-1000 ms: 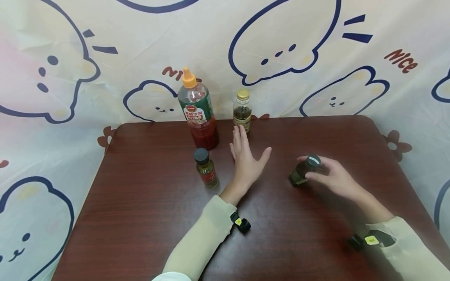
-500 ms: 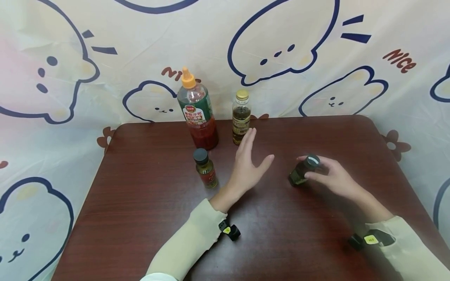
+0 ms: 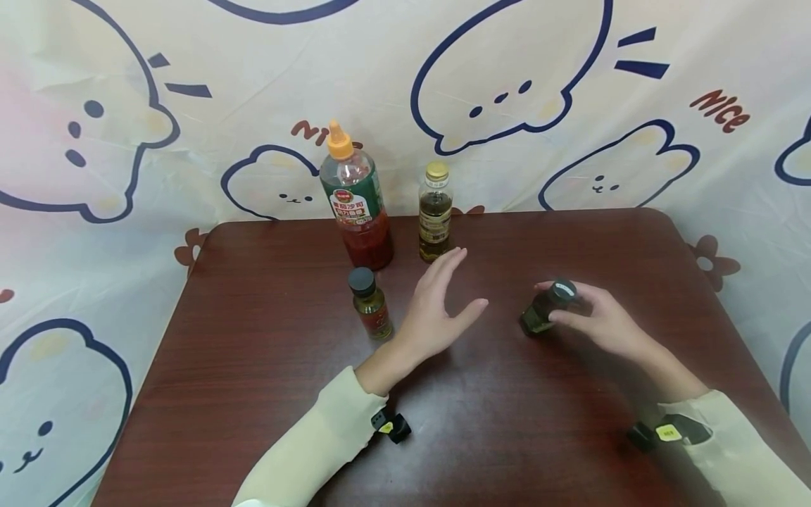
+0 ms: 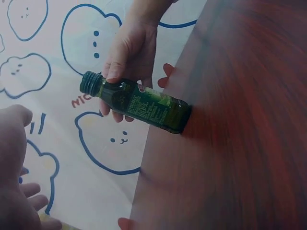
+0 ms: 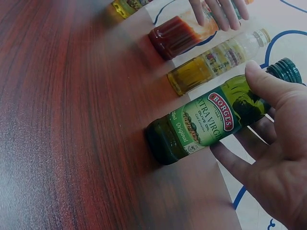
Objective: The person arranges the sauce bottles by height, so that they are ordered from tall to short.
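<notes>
My right hand [image 3: 605, 322] grips a dark green olive oil bottle [image 5: 204, 120] by its upper part, thumb on one side and fingers on the other. The bottle stands on the right of the table, its green label facing the right wrist camera. My left hand [image 3: 434, 313] hovers with fingers straight and thumb spread, holding nothing. Just beyond its fingertips is a clear bottle of amber liquid with a yellow cap [image 3: 436, 215]. A small black-capped oil bottle [image 3: 372, 310] with a red label stands left of that hand.
A large red sauce bottle [image 3: 357, 211] with an orange nozzle stands at the back, left of the yellow-capped bottle. The dark brown table [image 3: 253, 394] ends at the back against a patterned cloth [image 3: 266, 77].
My left hand has drawn back from the yellow-capped bottle, toward me and slightly left, uncovering its lower part. The right hand and olive oil bottle have stayed put.
</notes>
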Available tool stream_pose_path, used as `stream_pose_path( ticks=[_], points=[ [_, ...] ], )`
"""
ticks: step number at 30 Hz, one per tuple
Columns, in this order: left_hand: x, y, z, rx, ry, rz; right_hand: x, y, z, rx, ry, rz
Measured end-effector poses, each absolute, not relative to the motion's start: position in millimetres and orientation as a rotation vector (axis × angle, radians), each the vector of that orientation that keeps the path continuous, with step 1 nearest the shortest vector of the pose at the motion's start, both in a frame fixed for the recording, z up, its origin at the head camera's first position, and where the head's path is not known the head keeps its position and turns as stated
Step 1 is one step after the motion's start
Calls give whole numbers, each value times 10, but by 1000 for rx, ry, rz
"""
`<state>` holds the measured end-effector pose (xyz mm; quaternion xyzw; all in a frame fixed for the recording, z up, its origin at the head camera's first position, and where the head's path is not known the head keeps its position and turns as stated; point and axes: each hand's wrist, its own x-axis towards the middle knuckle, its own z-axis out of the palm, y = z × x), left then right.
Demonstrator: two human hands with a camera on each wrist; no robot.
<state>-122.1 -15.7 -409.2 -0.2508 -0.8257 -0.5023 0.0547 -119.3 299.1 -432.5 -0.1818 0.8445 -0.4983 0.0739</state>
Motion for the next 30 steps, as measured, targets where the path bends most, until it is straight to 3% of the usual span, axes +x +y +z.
stream_pose_path(
  ticks=[18, 30],
  points=[
    [-1058, -432, -3971, -951, -2610, -1376, -1198, 2998, -4324, -560, 2568, -1459],
    [-1015, -741, -4016, -1142, -2599, -1569, -1200, 2996, -4325, -560, 2553, -1476]
  ],
)
